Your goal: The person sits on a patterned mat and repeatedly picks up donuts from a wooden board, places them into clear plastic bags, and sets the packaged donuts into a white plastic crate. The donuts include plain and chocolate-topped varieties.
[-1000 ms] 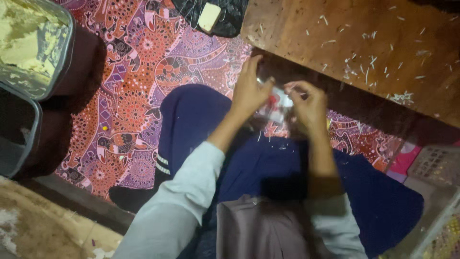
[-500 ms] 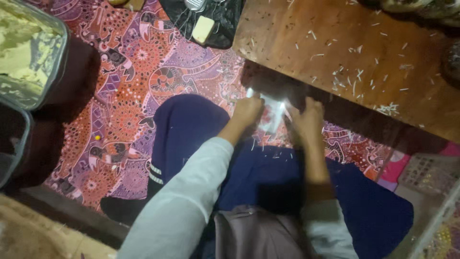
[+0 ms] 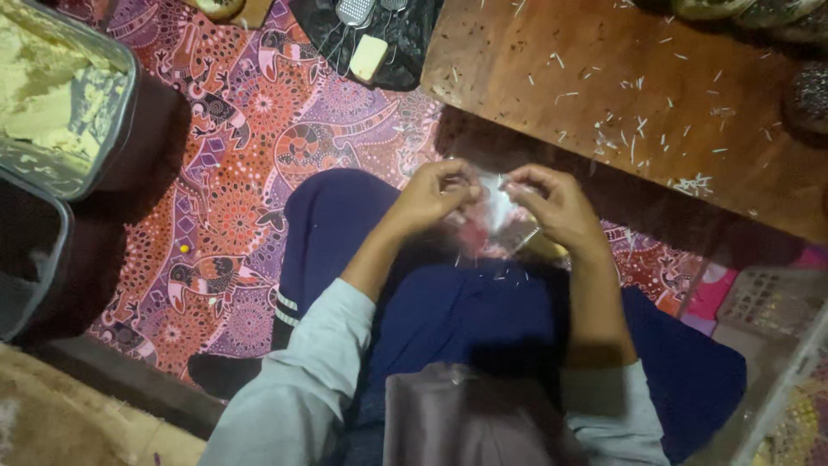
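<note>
Both hands have been lifted a touch higher over the lap since half a second back, and the little bag between them now looks pulled more open at its mouth. Camera view has shifted slightly too, so more of the cloth at far left is seen.

Right now the small clear plastic bag [image 3: 493, 220] is held up between the left hand [image 3: 435, 197] and the right hand [image 3: 556, 207], just above the dark blue trousers [image 3: 483, 319] and close to the near edge of the low wooden counter [image 3: 621, 95]. Each grip is narrow, a pinch of fingertips on the bag's top edge, one on each side. Something reddish-pink can be made out inside, but what exactly can't be told, it's too blurry.

Judging from that, the step in hand looks like the bag's mouth being worked, either spread or closed up, hard to say which. Whatever follows, thin film like that would need a light, even pull from both sides so nothing gets spilled onto the lap.

Pale slivers are scattered across the counter. On the patterned red cloth [image 3: 259, 173] at far left a metal tray [image 3: 129, 95] with yellowish stuff is seen, and a grater [image 3: 355, 10] on black plastic at the far edge.
</note>
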